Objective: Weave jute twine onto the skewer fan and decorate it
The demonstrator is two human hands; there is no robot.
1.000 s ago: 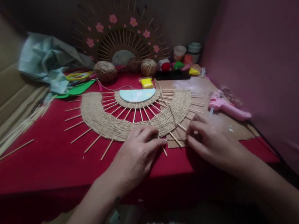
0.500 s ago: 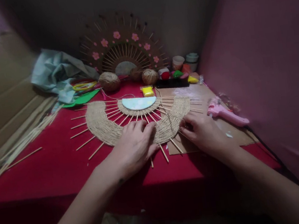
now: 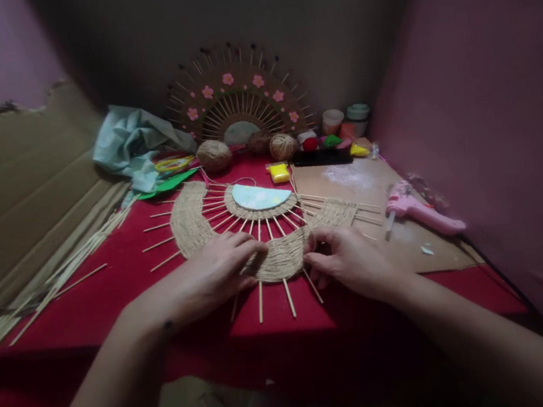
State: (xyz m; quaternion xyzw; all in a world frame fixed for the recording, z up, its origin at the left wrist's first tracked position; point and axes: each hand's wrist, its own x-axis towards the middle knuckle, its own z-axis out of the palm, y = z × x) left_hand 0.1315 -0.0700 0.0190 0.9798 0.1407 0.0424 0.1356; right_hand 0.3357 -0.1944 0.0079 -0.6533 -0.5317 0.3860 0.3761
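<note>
A half-round woven fan (image 3: 283,256) of twine on thin sticks lies on the red cloth, its curved side towards me. At its straight far side sits a pale blue half disc (image 3: 261,196). My left hand (image 3: 219,261) grips the lower left part of the woven band, thumb near its outer edge and fingers on top. My right hand (image 3: 342,257) is closed at the lower right part of the band, thumb and fingers pinched at its edge. A strand of twine runs down from the disc's right end towards my right hand.
A pink glue gun (image 3: 421,209) rests on cardboard (image 3: 405,255) at right. Behind stand a flowered fan (image 3: 216,97), twine balls (image 3: 214,155) and a yellow packet (image 3: 279,173). Loose sticks (image 3: 72,258) and crumpled cloth (image 3: 134,138) lie at left.
The fan has turned and slid a little nearer to me. Both hands have moved along its band, my right hand inward to the left. The camera view has shifted.
</note>
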